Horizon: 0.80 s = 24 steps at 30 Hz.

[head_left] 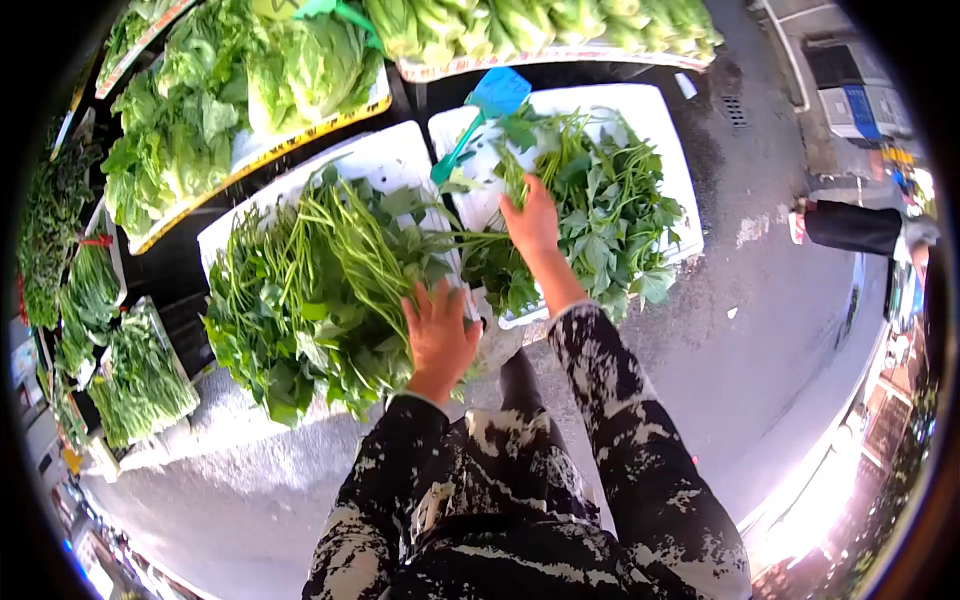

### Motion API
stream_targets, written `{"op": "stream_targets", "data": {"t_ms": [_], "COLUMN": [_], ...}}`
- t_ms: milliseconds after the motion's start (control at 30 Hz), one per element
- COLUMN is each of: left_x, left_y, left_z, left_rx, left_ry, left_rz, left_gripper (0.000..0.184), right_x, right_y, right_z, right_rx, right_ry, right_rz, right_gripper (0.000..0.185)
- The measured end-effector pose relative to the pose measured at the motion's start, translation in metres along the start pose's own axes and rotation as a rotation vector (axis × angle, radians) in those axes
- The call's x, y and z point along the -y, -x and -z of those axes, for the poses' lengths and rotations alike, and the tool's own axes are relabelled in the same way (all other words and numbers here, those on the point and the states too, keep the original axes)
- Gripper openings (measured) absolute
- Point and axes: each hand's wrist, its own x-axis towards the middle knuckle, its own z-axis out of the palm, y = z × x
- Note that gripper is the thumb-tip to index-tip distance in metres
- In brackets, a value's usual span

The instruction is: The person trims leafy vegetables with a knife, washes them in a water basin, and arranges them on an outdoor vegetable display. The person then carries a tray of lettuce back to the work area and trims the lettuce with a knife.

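Two white foam boxes hold long-stemmed leafy greens. My left hand [440, 335] lies with fingers spread on the right side of the pile of greens [330, 270] in the left box [400, 150]. Higher up, my right hand [535, 220] is closed at the left part of the greens [600, 190] in the right box [640, 100]. Its fingers and thumb curl round some stems, partly hidden by the hand. A blue price tag [500, 92] on a green clip [455, 155] stands near the right box's upper left corner.
Lettuce [310, 70] and pale-stemmed greens [540, 25] fill trays behind the boxes. More bundled greens [145, 375] stand at the left. Wet pavement [760, 330] runs along the right, where a person in dark trousers [855, 227] is seen. A drain grate [735, 110] lies farther up.
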Motion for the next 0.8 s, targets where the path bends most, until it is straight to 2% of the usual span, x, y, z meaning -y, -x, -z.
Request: {"op": "stream_targets", "data": {"t_ms": [33, 67, 100, 133, 167, 200, 233, 267, 333, 400, 467, 567, 667, 733, 767, 800], "left_x": [0.011, 0.017, 0.027, 0.038, 0.056, 0.078, 0.092, 0.098, 0.111, 0.108, 0.105, 0.103, 0.106, 0.118, 0.121, 0.124], "left_y": [-0.002, 0.003, 0.008, 0.013, 0.016, 0.020, 0.023, 0.024, 0.030, 0.034, 0.035, 0.039, 0.043, 0.043, 0.046, 0.048], "left_z": [-0.019, -0.023, -0.025, -0.023, -0.020, -0.019, -0.017, -0.016, -0.013, -0.011, -0.014, -0.018, -0.018, -0.031, -0.028, -0.026], "left_rx": [0.057, 0.051, 0.085, 0.113, 0.112, 0.140, 0.165, 0.159, 0.096, 0.062, 0.014, -0.056, -0.097, -0.185, -0.179, -0.170], "left_ry": [-0.085, -0.193, -0.224, -0.249, -0.244, -0.210, -0.177, -0.168, -0.018, -0.002, -0.046, -0.019, 0.026, 0.132, 0.162, 0.189], "left_rz": [0.073, 0.069, 0.058, 0.046, 0.074, -0.025, -0.123, -0.090, -0.223, -0.214, -0.235, -0.226, -0.216, -0.263, -0.278, -0.291], "left_gripper": [0.059, 0.059, 0.057, 0.055, 0.055, 0.052, 0.048, 0.048, 0.044, 0.043, 0.043, 0.043, 0.037, 0.037, 0.038, 0.039], "right_x": [-0.008, -0.006, -0.009, -0.013, -0.017, -0.019, -0.021, -0.023, -0.016, 0.006, 0.020, 0.042, 0.099, 0.121, 0.124, 0.115], "right_y": [-0.007, -0.019, -0.029, -0.032, -0.032, -0.033, -0.028, -0.019, -0.001, 0.019, 0.033, 0.041, 0.044, 0.049, 0.048, 0.054], "right_z": [-0.012, -0.017, -0.022, -0.026, -0.028, -0.027, -0.022, -0.014, 0.016, 0.046, 0.067, 0.080, 0.085, 0.054, 0.029, -0.009], "right_rx": [0.038, 0.063, 0.275, 0.392, 0.397, 0.399, 0.273, 0.152, -0.009, -0.112, -0.143, -0.227, -0.083, -0.078, 0.023, -0.048], "right_ry": [0.155, 0.310, 0.278, 0.335, 0.317, 0.304, 0.281, 0.249, 0.120, 0.069, 0.087, 0.124, 0.403, 0.477, 0.535, 0.500], "right_rz": [-0.033, -0.057, -0.233, -0.234, -0.260, -0.280, -0.201, -0.121, -0.068, -0.101, -0.078, 0.106, -0.075, -0.053, -0.088, 0.038], "right_gripper": [0.061, 0.066, 0.070, 0.063, 0.058, 0.054, 0.050, 0.046, 0.041, 0.036, 0.030, 0.024, 0.024, 0.032, 0.043, 0.050]}}
